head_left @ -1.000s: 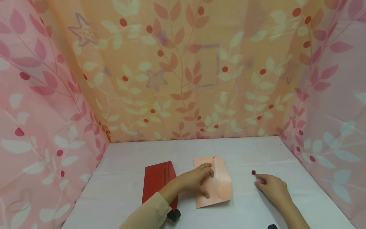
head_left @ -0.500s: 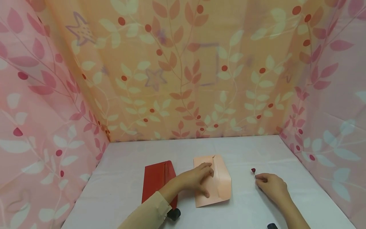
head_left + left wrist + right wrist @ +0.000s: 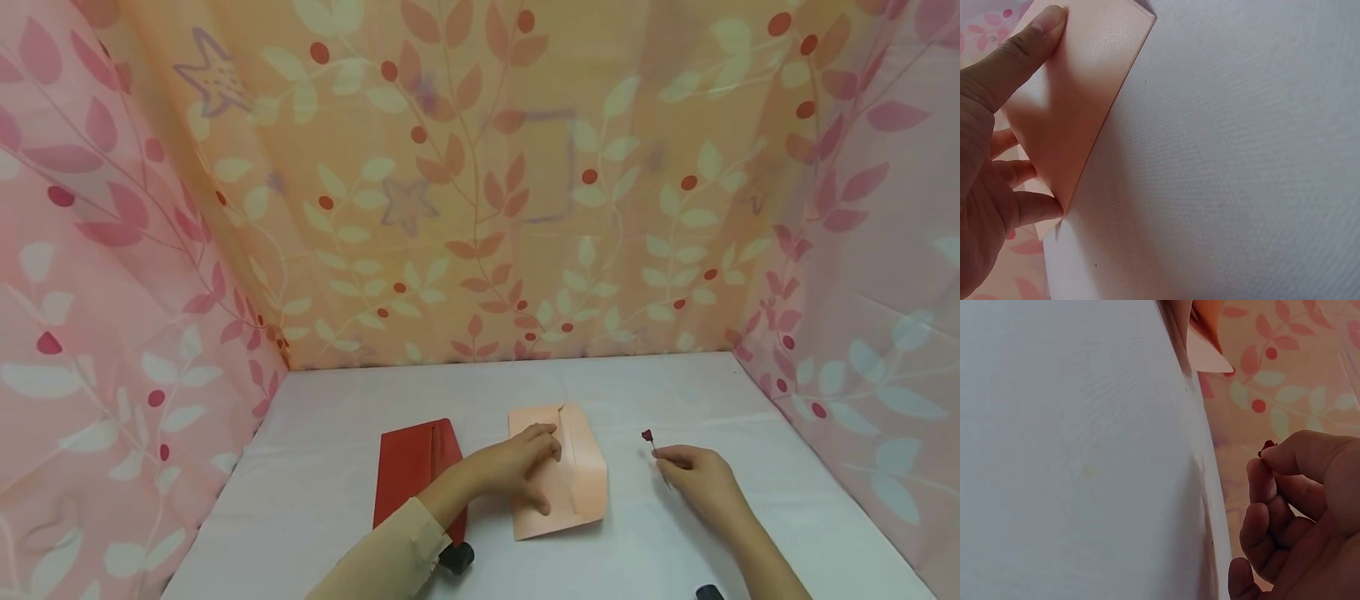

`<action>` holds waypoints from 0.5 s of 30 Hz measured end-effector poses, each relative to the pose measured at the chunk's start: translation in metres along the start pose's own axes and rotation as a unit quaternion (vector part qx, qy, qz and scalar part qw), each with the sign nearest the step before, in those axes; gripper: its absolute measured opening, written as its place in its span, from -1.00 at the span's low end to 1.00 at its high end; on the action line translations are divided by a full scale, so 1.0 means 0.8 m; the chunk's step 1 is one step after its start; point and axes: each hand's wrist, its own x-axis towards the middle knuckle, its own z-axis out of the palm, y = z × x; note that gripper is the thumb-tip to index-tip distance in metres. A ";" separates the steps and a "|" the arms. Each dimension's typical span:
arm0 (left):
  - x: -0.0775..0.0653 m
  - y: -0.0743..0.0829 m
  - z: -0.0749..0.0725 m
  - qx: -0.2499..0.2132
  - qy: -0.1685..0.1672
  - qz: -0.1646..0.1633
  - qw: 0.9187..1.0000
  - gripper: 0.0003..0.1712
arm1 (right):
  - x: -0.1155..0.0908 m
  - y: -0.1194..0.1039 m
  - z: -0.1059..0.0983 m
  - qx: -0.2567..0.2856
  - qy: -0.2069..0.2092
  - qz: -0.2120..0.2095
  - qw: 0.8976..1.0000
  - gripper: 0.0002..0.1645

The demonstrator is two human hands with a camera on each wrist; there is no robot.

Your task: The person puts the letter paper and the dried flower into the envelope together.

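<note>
A peach envelope (image 3: 540, 527) lies on the white table with its flap opened out to the right. My left hand (image 3: 517, 468) rests on it, thumb and fingers spread apart. In the left wrist view the thumb presses on the envelope's face (image 3: 1085, 69), while the fingertips touch it farther along. To the right, my right hand (image 3: 703, 479) pinches a small dark red flower (image 3: 647, 435) by its thin stem between thumb and index finger. The bloom (image 3: 1268, 445) peeks out above the fingertips in the right wrist view, and most of the stem is hidden there.
A red envelope (image 3: 405, 471) lies left of the peach one, partly covered by the left forearm and its beige sleeve (image 3: 390, 554). Black rounded pieces show under the left wrist (image 3: 457, 558) and by the right forearm. Patterned curtains (image 3: 480, 183) enclose the table's back and sides.
My right hand has moved slightly left and away from me, carrying the flower, whose bloom has risen and now tilts left. The left hand stays on the peach envelope.
</note>
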 end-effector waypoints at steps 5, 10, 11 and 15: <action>-0.001 -0.001 -0.001 -0.005 -0.001 0.002 1.000 -0.22 | 0.002 -0.009 0.009 0.034 -0.004 0.002 0.999 -0.66; -0.003 0.001 -0.002 -0.010 0.000 0.009 1.000 -0.22 | 0.002 -0.020 0.018 0.059 -0.001 -0.005 0.998 -0.68; -0.003 0.001 -0.002 -0.009 0.001 0.010 1.000 -0.22 | 0.002 -0.023 0.019 0.062 0.000 -0.008 0.998 -0.68; -0.004 0.003 -0.003 -0.004 0.005 0.015 1.000 -0.21 | 0.003 -0.037 0.024 0.063 0.006 -0.015 0.998 -0.70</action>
